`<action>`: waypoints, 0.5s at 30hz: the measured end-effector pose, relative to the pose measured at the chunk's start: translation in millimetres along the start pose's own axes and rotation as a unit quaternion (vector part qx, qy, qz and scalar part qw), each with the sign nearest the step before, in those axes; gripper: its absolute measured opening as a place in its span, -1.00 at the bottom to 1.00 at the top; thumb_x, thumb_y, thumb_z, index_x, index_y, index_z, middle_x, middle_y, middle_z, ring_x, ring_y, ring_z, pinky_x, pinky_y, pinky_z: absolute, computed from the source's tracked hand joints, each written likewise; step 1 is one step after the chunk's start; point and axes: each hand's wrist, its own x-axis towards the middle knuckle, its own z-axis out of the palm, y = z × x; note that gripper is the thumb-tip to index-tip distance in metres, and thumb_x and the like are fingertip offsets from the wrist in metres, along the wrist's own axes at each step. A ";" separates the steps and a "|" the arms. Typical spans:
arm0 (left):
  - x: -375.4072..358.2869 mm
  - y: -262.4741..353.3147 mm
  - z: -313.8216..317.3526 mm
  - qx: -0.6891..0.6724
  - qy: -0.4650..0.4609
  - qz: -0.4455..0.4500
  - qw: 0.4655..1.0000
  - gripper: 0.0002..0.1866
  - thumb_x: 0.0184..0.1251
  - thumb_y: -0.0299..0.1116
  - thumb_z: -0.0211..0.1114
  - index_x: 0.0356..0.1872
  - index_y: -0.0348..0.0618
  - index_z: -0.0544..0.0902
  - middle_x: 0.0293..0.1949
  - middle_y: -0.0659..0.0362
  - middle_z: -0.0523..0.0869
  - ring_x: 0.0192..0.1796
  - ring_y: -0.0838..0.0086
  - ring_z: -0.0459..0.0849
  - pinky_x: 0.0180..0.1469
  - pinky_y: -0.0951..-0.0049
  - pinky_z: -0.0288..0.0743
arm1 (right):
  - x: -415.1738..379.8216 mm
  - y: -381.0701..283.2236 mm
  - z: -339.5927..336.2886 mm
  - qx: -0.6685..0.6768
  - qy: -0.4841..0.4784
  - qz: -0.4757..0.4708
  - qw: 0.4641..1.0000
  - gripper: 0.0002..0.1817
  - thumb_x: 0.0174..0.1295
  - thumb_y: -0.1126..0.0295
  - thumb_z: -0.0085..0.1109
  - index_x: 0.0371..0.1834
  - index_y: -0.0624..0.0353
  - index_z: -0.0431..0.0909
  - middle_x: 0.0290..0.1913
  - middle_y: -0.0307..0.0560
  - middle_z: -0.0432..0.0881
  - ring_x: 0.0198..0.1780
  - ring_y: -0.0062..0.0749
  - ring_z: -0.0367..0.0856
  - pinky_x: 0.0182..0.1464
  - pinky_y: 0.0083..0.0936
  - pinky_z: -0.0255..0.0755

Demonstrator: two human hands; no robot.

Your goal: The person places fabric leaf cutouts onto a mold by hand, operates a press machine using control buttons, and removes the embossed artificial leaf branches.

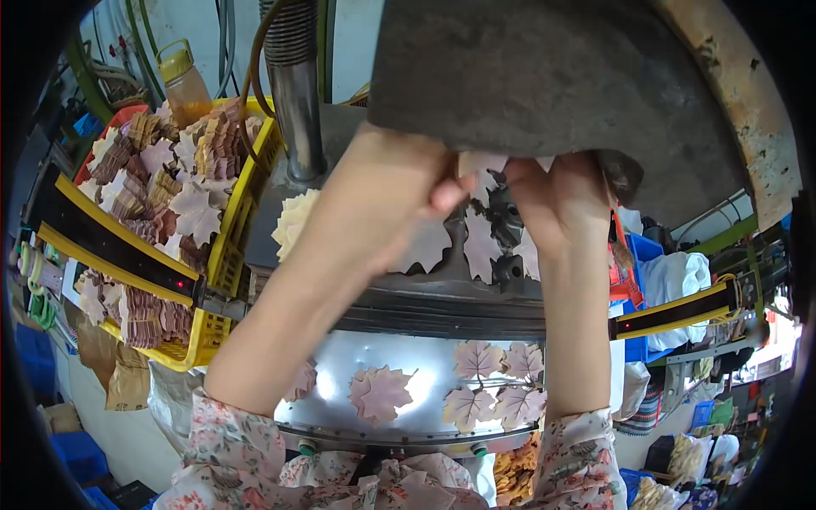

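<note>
A workshop: a heavy metal press plate [544, 76] hangs over a steel bed [348, 302], beside a threaded column [302, 102], with yellow-edged guard bars [119, 242] and a crate [212, 314] of stacked leaf cutouts [200, 208].

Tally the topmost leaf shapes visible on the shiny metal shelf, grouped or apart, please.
Grouped leaves: 4
Separate leaves: 2, one partly hidden by the left forearm
Total: 6; layers beneath cannot be told.
</note>
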 end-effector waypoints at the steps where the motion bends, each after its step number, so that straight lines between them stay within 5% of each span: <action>1: 1.3 -14.6 -4.6 -0.002 0.003 -0.008 1.000 -0.75 0.49 -0.30 0.17 -0.31 -0.25 0.69 -0.45 0.19 0.72 -0.48 0.49 0.61 -0.42 0.46 0.42 | -3.9 1.9 2.7 0.002 0.015 0.007 1.000 -0.52 0.38 0.25 0.18 0.34 0.07 0.41 0.28 -0.14 0.54 0.32 -0.34 0.46 0.35 -0.23 0.41; 2: 3.2 -32.8 -9.9 0.257 0.066 0.066 0.962 -0.77 0.46 -0.32 0.20 -0.32 -0.26 0.70 -0.49 0.18 0.70 -0.53 0.49 0.59 -0.46 0.46 0.42 | -6.7 3.3 5.5 0.006 0.028 0.015 0.999 -0.54 0.41 0.23 0.13 0.34 0.06 0.41 0.28 -0.15 0.54 0.34 -0.34 0.44 0.36 -0.25 0.39; 3: 12.1 -35.4 -11.2 0.502 0.118 0.148 0.844 -0.79 0.44 -0.34 0.22 -0.33 -0.26 0.70 -0.53 0.17 0.68 -0.59 0.49 0.58 -0.49 0.47 0.42 | -1.4 1.2 8.5 0.012 0.034 0.009 0.999 -0.56 0.44 0.22 0.08 0.33 0.05 0.41 0.28 -0.16 0.54 0.36 -0.34 0.41 0.37 -0.26 0.37; 4: 21.4 -32.9 -13.3 0.504 0.114 0.152 0.843 -0.79 0.44 -0.34 0.22 -0.33 -0.26 0.70 -0.53 0.17 0.68 -0.59 0.49 0.58 -0.49 0.47 0.42 | 4.6 5.8 -3.6 0.016 0.034 0.002 0.999 -0.56 0.44 0.22 0.08 0.33 0.05 0.41 0.28 -0.16 0.54 0.36 -0.34 0.41 0.37 -0.26 0.37; 6: 30.3 -27.1 -12.7 0.390 0.100 -0.116 0.908 -0.87 0.35 -0.40 0.29 -0.20 -0.22 0.70 -0.31 0.10 0.75 -0.35 0.38 0.71 -0.35 0.43 0.55 | 35.4 22.7 -19.8 0.107 -0.133 0.085 0.982 -0.55 0.42 0.17 0.09 0.30 0.09 0.43 0.21 -0.13 0.56 0.26 -0.34 0.46 0.24 -0.32 0.42; 7: 29.9 -26.0 -11.5 0.388 0.102 -0.123 0.908 -0.87 0.35 -0.40 0.29 -0.20 -0.22 0.70 -0.31 0.10 0.75 -0.35 0.38 0.71 -0.35 0.43 0.55 | 43.0 29.1 -36.8 0.154 -0.216 0.129 0.955 -0.54 0.41 0.15 0.09 0.29 0.12 0.44 0.17 -0.11 0.56 0.21 -0.34 0.48 0.17 -0.34 0.45; 9: 28.6 -22.0 -3.2 0.131 0.054 -0.102 0.985 -0.73 0.42 -0.24 0.17 -0.06 -0.20 0.64 -0.10 0.06 0.68 -0.13 0.28 0.64 -0.08 0.28 0.46 | 68.8 37.8 -76.3 0.250 -0.377 0.212 0.866 -0.52 0.40 0.11 0.10 0.25 0.16 0.45 0.10 -0.08 0.58 0.12 -0.33 0.53 0.04 -0.40 0.50; 11: 36.3 -16.8 6.2 -0.135 0.003 -0.050 0.990 -0.58 0.49 -0.07 0.04 0.09 -0.19 0.57 0.11 0.03 0.60 0.09 0.19 0.57 0.19 0.13 0.37 | 59.3 55.2 -78.4 0.328 -0.530 0.277 0.732 -0.49 0.38 0.06 0.11 0.22 0.21 0.47 0.03 -0.04 0.60 0.02 -0.33 0.58 -0.09 -0.45 0.55; 12: 37.9 -21.9 13.3 -0.272 -0.029 -0.033 0.961 -0.51 0.52 0.02 -0.02 0.16 -0.18 0.54 0.21 0.01 0.56 0.20 0.14 0.54 0.33 0.06 0.33 | 33.4 55.5 -92.7 0.330 -0.521 0.280 0.736 -0.49 0.38 0.06 0.11 0.22 0.21 0.47 0.03 -0.04 0.60 0.02 -0.33 0.58 -0.09 -0.45 0.55; 14: 20.7 -31.0 21.9 -0.405 -0.064 -0.016 0.912 -0.43 0.55 0.10 -0.08 0.24 -0.17 0.50 0.31 0.00 0.52 0.32 0.10 0.50 0.46 -0.02 0.29 | -66.0 34.3 -103.2 0.038 -0.424 0.142 0.894 -0.67 0.34 0.18 0.22 -0.06 0.23 0.54 -0.42 -0.25 0.52 -0.44 -0.48 0.50 -0.49 -0.47 0.29; 15: -24.1 -35.8 25.2 -0.406 -0.079 -0.037 0.910 -0.41 0.54 0.09 -0.05 0.29 -0.22 0.44 0.34 -0.05 0.48 0.40 0.12 0.42 0.47 0.04 0.27 | -91.5 56.5 -125.7 0.046 -0.516 0.093 0.850 -0.68 0.31 0.24 0.24 -0.04 0.27 0.58 -0.30 -0.15 0.61 -0.34 -0.38 0.59 -0.36 -0.47 0.44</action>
